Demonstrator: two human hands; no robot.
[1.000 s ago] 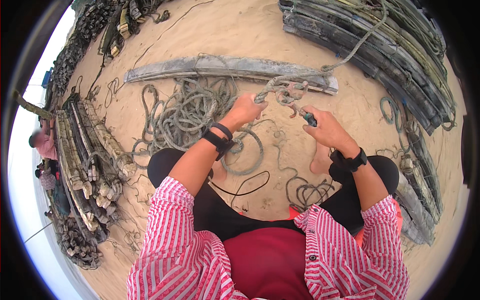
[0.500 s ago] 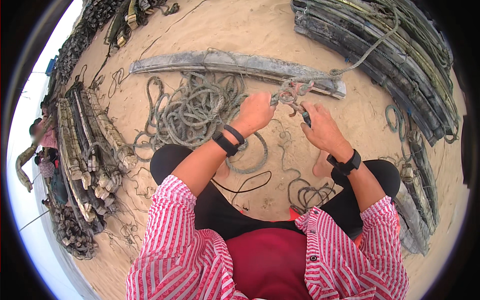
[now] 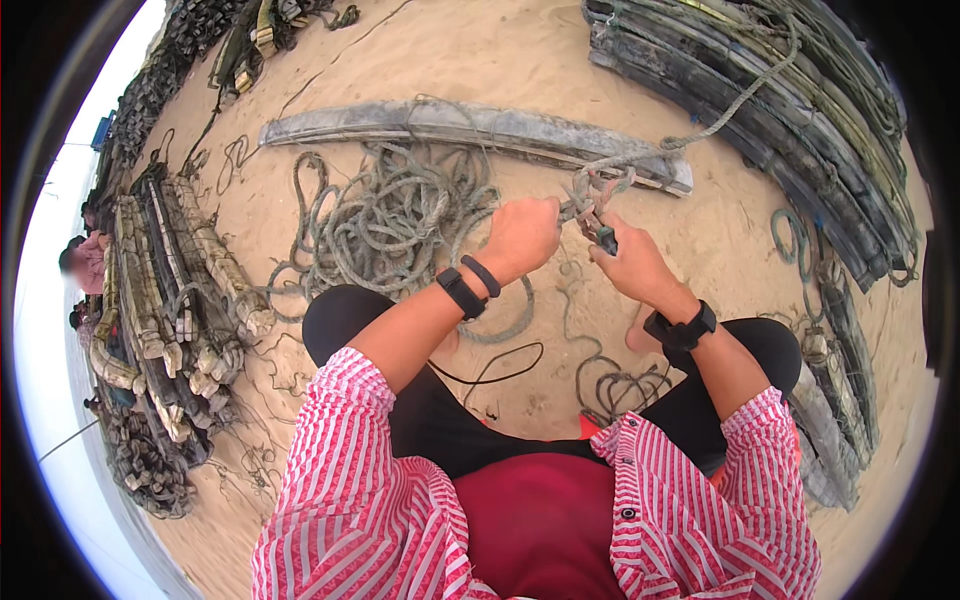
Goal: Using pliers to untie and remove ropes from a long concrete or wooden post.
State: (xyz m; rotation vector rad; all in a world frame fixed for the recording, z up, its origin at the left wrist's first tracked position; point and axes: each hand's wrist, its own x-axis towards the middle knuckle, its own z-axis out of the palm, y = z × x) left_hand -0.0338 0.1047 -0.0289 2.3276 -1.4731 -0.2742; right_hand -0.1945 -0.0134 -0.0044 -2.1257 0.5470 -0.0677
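Observation:
A thick grey-green rope [image 3: 640, 156] runs from the upper right to a knotted, partly pinkish bunch of rope [image 3: 600, 186] in front of me. My left hand [image 3: 526, 236] is closed around the rope just left of that knot. Held in my right hand [image 3: 638, 264] is a small tool with a dark handle [image 3: 606, 240], pressed close under the knot; its tip is hidden among the strands. Behind my left hand lies a big tangled heap of the same kind of rope [image 3: 380, 225] on the sand.
A long grey weathered beam [image 3: 440, 122] lies beyond the knot. Stacked long dark pieces [image 3: 740, 120] fill the upper right, and pale-ended bundles [image 3: 150, 280] the left. Thin cord [image 3: 620, 388] coils between my legs. Another person [image 3: 90, 262] is at the far left.
Both hands have come closer together at the knot: the left shifted right and slightly down, the right slightly left. At far left, the long piece near the other person has swung down onto the bundles.

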